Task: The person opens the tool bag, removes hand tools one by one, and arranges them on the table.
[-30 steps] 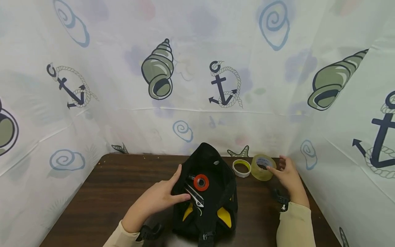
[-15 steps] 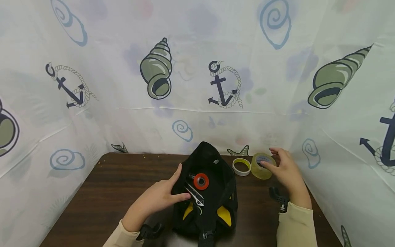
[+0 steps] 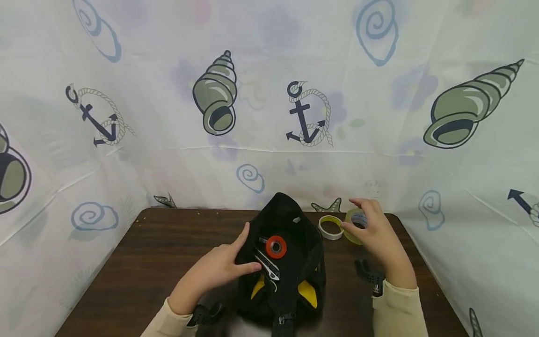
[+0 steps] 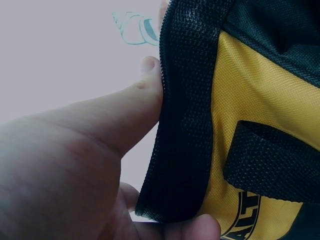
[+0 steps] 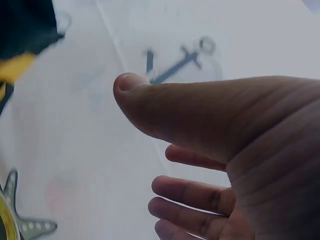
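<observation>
A black and yellow tool bag [image 3: 281, 211] stands with its mouth open in the middle of the table. My left hand [image 3: 219, 267] holds its left rim; the left wrist view has the thumb [image 4: 135, 102] at the zipped edge and the other fingers round the far side. Inside lie a red ring-shaped thing [image 3: 276, 247] with a dark centre and a slim silver-and-black tool [image 3: 267, 267]. At the back right, my right hand [image 3: 381, 238] hovers with spread fingers, holding nothing. Its thumb tip overlaps a white tape roll [image 3: 331, 236], and the hand partly hides a clear tape roll [image 3: 352, 234].
The dark wooden table [image 3: 177, 243] ends at a white patterned cloth [image 3: 261, 117] that rises behind it and on both sides. A black strap [image 3: 283, 318] hangs from the front of the bag.
My right hand has moved left, from the clear tape roll's right side to in front of it, towards the white roll. My left hand keeps its hold on the bag.
</observation>
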Demonstrator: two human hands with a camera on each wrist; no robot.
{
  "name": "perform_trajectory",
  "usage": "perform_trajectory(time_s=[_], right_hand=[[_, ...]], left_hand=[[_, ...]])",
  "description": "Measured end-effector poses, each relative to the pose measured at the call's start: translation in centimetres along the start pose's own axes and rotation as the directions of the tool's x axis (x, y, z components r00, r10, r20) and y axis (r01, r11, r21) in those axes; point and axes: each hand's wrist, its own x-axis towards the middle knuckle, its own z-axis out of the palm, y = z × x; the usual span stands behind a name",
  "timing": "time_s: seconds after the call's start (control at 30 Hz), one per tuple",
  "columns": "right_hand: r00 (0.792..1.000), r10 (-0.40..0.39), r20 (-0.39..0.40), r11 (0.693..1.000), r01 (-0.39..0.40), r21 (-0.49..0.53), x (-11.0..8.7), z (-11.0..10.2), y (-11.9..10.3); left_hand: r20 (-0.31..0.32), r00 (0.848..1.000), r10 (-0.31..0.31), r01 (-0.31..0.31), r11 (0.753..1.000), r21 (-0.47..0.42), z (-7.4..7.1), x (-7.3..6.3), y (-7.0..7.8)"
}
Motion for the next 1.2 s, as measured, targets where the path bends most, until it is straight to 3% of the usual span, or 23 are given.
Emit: perform_trajectory(time_s=[0.2,0.37,0.47,0.7,0.9,1.03,1.2], right_hand=[[0.986,-0.167,-0.003,0.986,0.167,-0.015,0.2,1.3,-2.4],[0.933,-0.361,-0.012,0.932,0.360,-0.031,0.3,3.0,-4.2],[0.913,-0.408,-0.002,0.912,0.408,-0.036,0.0,3.9,-5.2],[0.923,-0.367,0.115,0.930,0.362,0.067,-0.7,4.9,-8.5],[0.917,-0.299,0.264,0.954,0.282,0.103,0.5,5.5,-11.0],[0.894,-0.234,0.382,0.972,0.213,0.095,1.9,6.4,-12.2],[0.836,-0.148,0.528,0.988,0.153,0.035,4.0,9.1,-11.5]], left_hand=[[-0.003,1.000,0.001,-0.001,1.000,-0.005,0.0,0.0,0.1],[-0.009,1.000,0.000,0.000,1.000,0.000,0.1,-0.1,0.2],[-0.010,1.000,0.003,-0.003,1.000,0.001,0.2,-0.1,0.3],[0.002,1.000,0.009,-0.008,1.000,-0.014,0.6,-0.3,0.6],[0.008,1.000,0.022,-0.022,1.000,-0.010,0.6,-0.4,0.6],[0.007,1.000,0.019,-0.019,1.000,-0.002,0.6,-0.4,0.5],[0.014,1.000,0.012,-0.012,1.000,0.007,0.6,-0.4,0.5]])
